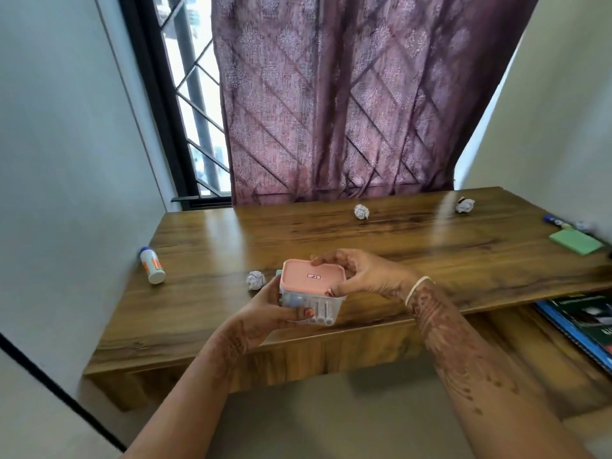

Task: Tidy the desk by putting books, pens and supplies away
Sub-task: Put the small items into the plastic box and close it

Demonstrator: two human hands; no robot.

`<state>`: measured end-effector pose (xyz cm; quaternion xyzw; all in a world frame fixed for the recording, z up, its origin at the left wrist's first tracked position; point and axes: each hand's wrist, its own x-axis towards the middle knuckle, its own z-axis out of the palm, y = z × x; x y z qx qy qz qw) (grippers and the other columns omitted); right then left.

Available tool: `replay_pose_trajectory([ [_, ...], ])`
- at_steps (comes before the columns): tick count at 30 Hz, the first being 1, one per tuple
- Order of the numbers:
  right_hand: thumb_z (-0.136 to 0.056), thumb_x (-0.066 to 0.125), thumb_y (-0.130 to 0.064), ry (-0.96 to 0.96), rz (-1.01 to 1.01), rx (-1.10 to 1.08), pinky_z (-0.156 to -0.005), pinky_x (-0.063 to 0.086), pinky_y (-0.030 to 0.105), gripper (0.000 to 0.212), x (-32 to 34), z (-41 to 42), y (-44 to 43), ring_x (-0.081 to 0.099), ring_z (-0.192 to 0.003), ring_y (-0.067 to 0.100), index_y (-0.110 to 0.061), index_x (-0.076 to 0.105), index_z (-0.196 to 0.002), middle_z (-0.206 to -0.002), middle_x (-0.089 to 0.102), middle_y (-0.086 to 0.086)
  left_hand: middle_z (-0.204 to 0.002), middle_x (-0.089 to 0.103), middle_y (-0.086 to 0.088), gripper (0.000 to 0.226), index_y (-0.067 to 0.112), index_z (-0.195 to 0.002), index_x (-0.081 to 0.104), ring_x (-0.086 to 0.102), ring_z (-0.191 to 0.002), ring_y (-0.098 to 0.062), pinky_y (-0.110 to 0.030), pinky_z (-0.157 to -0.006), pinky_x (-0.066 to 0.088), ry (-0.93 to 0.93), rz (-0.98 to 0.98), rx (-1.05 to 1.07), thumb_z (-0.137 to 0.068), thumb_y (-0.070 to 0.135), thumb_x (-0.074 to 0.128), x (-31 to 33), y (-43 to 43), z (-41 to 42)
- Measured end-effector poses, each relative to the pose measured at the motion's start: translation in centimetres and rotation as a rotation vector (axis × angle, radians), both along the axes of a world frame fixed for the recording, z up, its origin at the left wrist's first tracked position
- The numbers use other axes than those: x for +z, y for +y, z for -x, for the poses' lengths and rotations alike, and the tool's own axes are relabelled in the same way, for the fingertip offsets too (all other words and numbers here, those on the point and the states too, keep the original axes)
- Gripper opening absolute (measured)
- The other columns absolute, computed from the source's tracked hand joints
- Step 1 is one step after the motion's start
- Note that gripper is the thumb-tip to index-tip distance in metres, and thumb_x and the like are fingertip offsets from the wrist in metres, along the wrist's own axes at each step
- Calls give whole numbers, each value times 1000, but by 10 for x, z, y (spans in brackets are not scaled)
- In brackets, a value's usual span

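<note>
A small clear plastic box point(316, 308) with a pink lid point(309, 276) is held just above the wooden desk point(205, 246), near its front edge. Markers or glue sticks show through its clear side. My left hand point(271, 311) grips the box from below and the left, thumb across its front. My right hand point(362, 271) curls over the lid's right and far edge. A glue stick point(151, 265) lies at the desk's left edge. A green sticky-note pad point(575, 241) and a blue-capped pen point(556, 221) lie at the far right.
Three crumpled paper balls lie on the desk: one point(255, 279) just left of the box, one point(361, 212) at the back middle, one point(464, 205) at the back right. Books point(583, 323) sit on a lower shelf at the right. A curtain hangs behind the desk.
</note>
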<state>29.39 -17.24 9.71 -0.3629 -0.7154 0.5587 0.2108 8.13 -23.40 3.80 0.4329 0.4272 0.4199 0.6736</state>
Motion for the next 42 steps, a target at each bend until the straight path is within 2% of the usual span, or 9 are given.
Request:
replay_pose_trajectory([
  [4,-78,71,5,142,77,-130,-103,45,31,49,-6,-10,-19,54,-120,16,-10,59,-124,-134,57,1,-122,64,-17,74,19,-129,47,67,-106,-28,-40,-81,59,10,-13,-22,-68,-14,72,-1,2,-8],
  [9,-88,63,-35,472,227,-625,-99,44,42,33,-34,-14,-49,59,-115,17,-33,61,-121,-126,64,-3,-128,62,-10,91,22,-135,47,59,-119,-27,-50,-101,48,3,-77,-46,-55,9,89,3,7,-30],
  [13,-88,43,-67,429,377,-787,-98,50,45,53,-44,-32,-77,66,-107,21,-30,64,-121,-113,72,0,-129,62,-1,87,26,-136,45,59,-118,-18,-26,-84,57,41,-144,-126,-59,21,85,6,2,-63],
  [17,-95,40,-55,429,360,-937,-90,55,43,44,-48,-64,-106,67,-101,24,-25,64,-116,-109,72,6,-128,61,-2,85,26,-139,41,60,-114,-17,-24,-76,57,-1,-114,-221,-63,21,77,2,-11,-105],
  [22,-96,43,-50,480,299,-1065,-73,57,36,37,-63,-112,-138,69,-92,20,-27,61,-118,-107,73,4,-125,67,-4,82,25,-139,44,65,-112,-25,-43,-89,56,-126,63,-285,-68,57,65,-2,-25,-163],
  [27,-93,52,-50,578,332,-1168,-92,54,48,39,-76,-169,-160,66,-106,31,-23,61,-120,-111,71,8,-115,70,-5,77,22,-139,46,69,-102,-23,-44,-84,57,-92,94,-223,-68,35,74,-14,-32,-229],
  [31,-84,61,-55,527,371,-1184,-88,55,45,42,-72,-224,-171,66,-104,27,-27,61,-116,-110,70,5,-117,68,-7,74,20,-135,48,68,-103,-25,-44,-82,58,-109,103,-209,-67,33,74,-19,-45,-294],
  [34,-62,80,-53,449,315,-1198,-80,59,39,67,-73,-264,-178,66,-100,20,-32,55,-120,-110,68,1,-119,64,-3,70,25,-129,48,65,-105,-24,-42,-85,57,-67,97,-210,-65,35,74,-20,-58,-348],
  [42,-76,79,-30,495,307,-1187,-79,59,34,44,-83,-364,-198,64,-101,16,-35,53,-111,-109,66,-5,-123,65,-6,71,24,-136,47,63,-112,-28,-46,-94,53,-129,187,-246,-71,27,75,-32,-77,-444],
])
